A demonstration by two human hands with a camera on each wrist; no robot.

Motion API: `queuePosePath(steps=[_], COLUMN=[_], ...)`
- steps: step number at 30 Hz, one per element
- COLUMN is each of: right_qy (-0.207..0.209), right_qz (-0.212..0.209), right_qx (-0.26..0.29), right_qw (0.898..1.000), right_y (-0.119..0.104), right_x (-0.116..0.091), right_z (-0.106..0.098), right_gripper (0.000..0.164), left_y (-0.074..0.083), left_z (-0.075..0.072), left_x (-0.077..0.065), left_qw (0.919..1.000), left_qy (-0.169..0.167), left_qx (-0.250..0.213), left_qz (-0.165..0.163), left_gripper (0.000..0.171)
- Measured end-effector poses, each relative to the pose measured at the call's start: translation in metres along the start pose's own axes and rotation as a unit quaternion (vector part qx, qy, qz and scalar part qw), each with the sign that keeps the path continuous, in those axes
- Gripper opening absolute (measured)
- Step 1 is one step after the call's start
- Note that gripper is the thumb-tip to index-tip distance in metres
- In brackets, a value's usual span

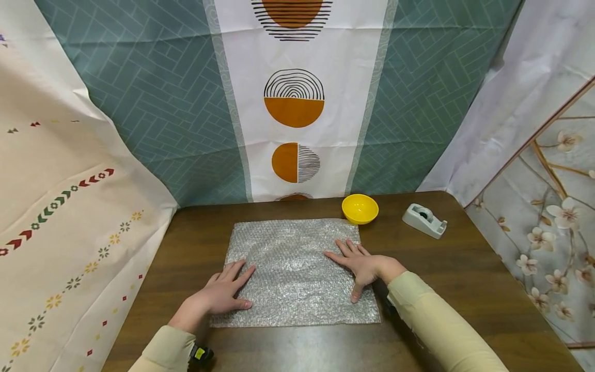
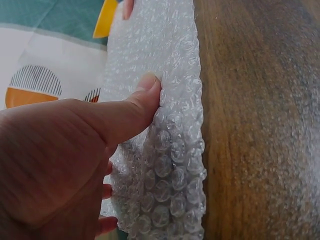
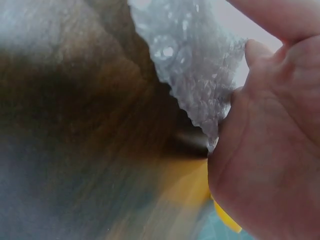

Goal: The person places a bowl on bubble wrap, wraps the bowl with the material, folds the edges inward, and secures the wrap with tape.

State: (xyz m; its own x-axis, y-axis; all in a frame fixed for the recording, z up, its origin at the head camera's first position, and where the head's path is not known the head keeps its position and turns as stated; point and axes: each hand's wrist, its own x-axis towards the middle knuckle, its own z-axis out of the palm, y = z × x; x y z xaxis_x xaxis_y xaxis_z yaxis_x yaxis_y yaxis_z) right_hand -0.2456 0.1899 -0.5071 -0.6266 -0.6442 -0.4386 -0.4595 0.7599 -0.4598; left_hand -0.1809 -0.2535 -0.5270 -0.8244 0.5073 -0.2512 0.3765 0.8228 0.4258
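Note:
A sheet of bubble wrap (image 1: 293, 268) lies spread flat on the brown wooden table, its round bubbles plain in the left wrist view. On its left side my left hand (image 1: 224, 292) rests with the fingers spread. The left thumb (image 2: 145, 92) presses on the wrap near its front edge. My right hand (image 1: 362, 266) lies on the right side of the sheet, fingers spread and pointing toward the back. In the right wrist view the right palm (image 3: 270, 135) is beside the edge of the wrap (image 3: 185, 65).
A yellow bowl (image 1: 360, 209) stands at the back right corner of the wrap. Farther right is a white tape dispenser (image 1: 424, 220). The wooden table (image 1: 446, 289) backs onto a patterned cloth (image 1: 297, 170), with more hanging cloth at both sides.

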Motion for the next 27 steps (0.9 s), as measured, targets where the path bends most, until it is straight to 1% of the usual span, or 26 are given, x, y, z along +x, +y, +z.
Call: queuePosePath(steps=[1,6,8,13,18,23,25,27], right_qy=[0.002,-0.003,-0.007,-0.006,-0.010,-0.016,-0.019,-0.022], right_qz=[-0.009,-0.020,-0.009,0.001,0.008,0.023,0.026,0.028], right_qx=[0.001,0.009,0.004,-0.014,-0.016,-0.019,-0.020,-0.023], right_qw=[1.000,1.000,1.000,1.000,1.000,0.999,0.999,0.999], right_y=[0.005,0.007,0.000,0.001,0.001,0.000,0.000,0.000], right_x=[0.002,0.001,-0.003,-0.002,-0.002,-0.001,0.000,0.001], right_z=[0.002,0.002,-0.001,-0.001,-0.002,-0.002,-0.002,-0.002], right_gripper=[0.138,0.138,0.138,0.137,0.137,0.138,0.138,0.138], left_y=[0.000,-0.007,-0.010,-0.013,-0.005,0.008,0.014,0.020], left_z=[0.000,0.005,0.007,0.010,0.002,-0.011,-0.017,-0.022], left_x=[0.000,0.003,0.005,0.006,0.005,0.004,0.004,0.005], left_qw=[1.0000,0.9999,0.9999,1.0000,0.9999,0.9993,0.9993,0.9997], left_qy=[-0.001,0.007,0.011,0.008,-0.007,-0.028,-0.027,-0.018], left_qx=[0.000,0.010,0.010,0.002,0.002,0.012,0.013,0.011], left_qz=[0.001,-0.001,0.000,-0.001,-0.013,-0.023,-0.021,-0.013], left_gripper=[0.103,0.104,0.105,0.106,0.106,0.105,0.105,0.104])
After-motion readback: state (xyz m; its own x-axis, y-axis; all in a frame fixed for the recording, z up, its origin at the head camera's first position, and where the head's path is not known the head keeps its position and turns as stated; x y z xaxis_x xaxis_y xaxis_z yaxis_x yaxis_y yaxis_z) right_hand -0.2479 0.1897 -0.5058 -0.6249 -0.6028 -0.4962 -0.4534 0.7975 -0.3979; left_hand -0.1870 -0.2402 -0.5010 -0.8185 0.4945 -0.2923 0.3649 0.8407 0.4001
